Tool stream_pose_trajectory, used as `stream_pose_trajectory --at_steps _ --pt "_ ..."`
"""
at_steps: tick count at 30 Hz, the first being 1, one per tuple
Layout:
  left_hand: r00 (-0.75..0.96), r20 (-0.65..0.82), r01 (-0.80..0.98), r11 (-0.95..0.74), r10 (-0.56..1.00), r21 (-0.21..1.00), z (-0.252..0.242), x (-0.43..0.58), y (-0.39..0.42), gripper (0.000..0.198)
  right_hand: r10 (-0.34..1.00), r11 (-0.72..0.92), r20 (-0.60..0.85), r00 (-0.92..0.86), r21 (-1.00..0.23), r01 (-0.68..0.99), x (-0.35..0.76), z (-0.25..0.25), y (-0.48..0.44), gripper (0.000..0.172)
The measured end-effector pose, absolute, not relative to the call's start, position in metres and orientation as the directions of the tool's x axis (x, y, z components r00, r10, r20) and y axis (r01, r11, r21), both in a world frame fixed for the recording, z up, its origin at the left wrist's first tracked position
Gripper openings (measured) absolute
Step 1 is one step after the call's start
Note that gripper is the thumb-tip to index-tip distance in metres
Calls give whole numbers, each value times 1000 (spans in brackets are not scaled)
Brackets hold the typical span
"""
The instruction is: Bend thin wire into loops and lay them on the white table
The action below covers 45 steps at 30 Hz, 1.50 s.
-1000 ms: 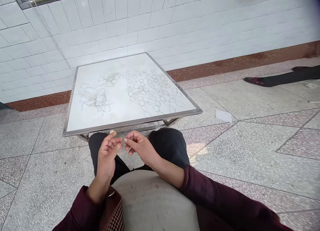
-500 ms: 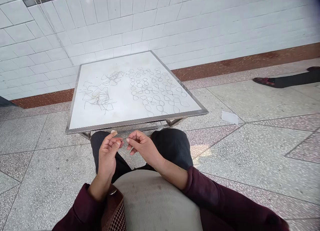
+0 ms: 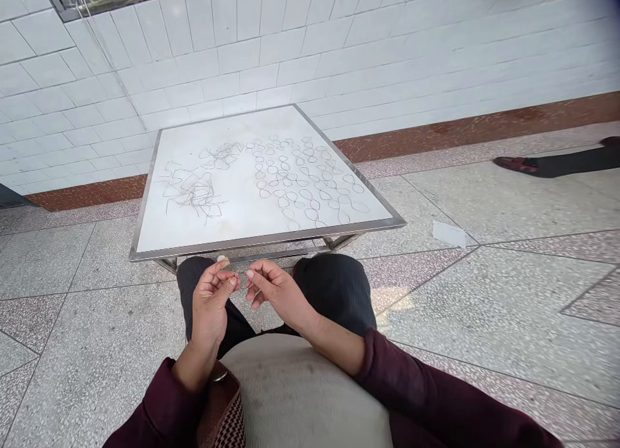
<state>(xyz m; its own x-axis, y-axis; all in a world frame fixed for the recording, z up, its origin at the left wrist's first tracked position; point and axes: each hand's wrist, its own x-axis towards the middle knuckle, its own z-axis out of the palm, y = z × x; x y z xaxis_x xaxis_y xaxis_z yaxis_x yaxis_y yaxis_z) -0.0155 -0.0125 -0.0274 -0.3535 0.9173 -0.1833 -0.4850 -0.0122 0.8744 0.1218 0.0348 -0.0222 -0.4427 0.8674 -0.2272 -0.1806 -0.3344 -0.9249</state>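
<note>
My left hand (image 3: 210, 303) is closed in a pinch over my lap, thumb against the fingers. A thin wire (image 3: 236, 276), barely visible, pokes out at its fingertips. A tan wrapping (image 3: 223, 261) sits on one of its fingertips. My right hand (image 3: 276, 290) pinches at the other side of the wire, thumb to forefinger, a small distance from the left fingertips. Beyond them, on the white table (image 3: 232, 222), lies a tangled pile of bent wire pieces (image 3: 196, 193) at left. Many wire loops (image 3: 310, 177), shaped like drops or figure-eights, are laid out in rows at right.
The table's metal edge (image 3: 266, 241) runs just past my knees. A smaller wire heap (image 3: 225, 152) lies toward its far side. A tiled wall (image 3: 271, 54) stands behind. At right, another person's shoe (image 3: 516, 166) and a white scrap (image 3: 449, 234) are on the floor.
The view has tipped slightly, so the table and wall sit a little lower. Both hands keep their pinch close together, with only slight finger movement.
</note>
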Motion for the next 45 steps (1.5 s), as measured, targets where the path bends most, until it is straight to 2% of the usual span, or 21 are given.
stream_pose_trajectory --at_steps 11,19,23,27,32,36,45 --pt "-351 -150 -445 -24 924 895 -31 -16 -13 35 833 -435 -282 -477 -866 -248 120 -26 31 33" --pt "-318 -229 -508 38 920 861 -27 -14 -13 36 850 -308 -196 -488 -938 -158 121 -32 30 34" --pt "-287 -180 -438 39 941 898 -30 -12 -14 31 860 -262 -207 -466 -963 -57 121 -36 34 33" --pt "-260 -120 -330 29 958 944 -33 -11 -14 28 897 -103 -113 -427 -994 48 121 -41 39 25" --pt "-211 -160 -332 84 964 940 -34 -10 -14 38 915 62 12 -404 -992 112 122 -45 41 21" --pt "-205 -194 -352 112 959 929 -34 -10 -13 43 910 78 10 -415 -986 147 125 -47 44 20" --pt "-211 -135 -315 63 968 947 -33 -11 -13 42 884 42 -30 -467 -989 142 127 -40 48 20"
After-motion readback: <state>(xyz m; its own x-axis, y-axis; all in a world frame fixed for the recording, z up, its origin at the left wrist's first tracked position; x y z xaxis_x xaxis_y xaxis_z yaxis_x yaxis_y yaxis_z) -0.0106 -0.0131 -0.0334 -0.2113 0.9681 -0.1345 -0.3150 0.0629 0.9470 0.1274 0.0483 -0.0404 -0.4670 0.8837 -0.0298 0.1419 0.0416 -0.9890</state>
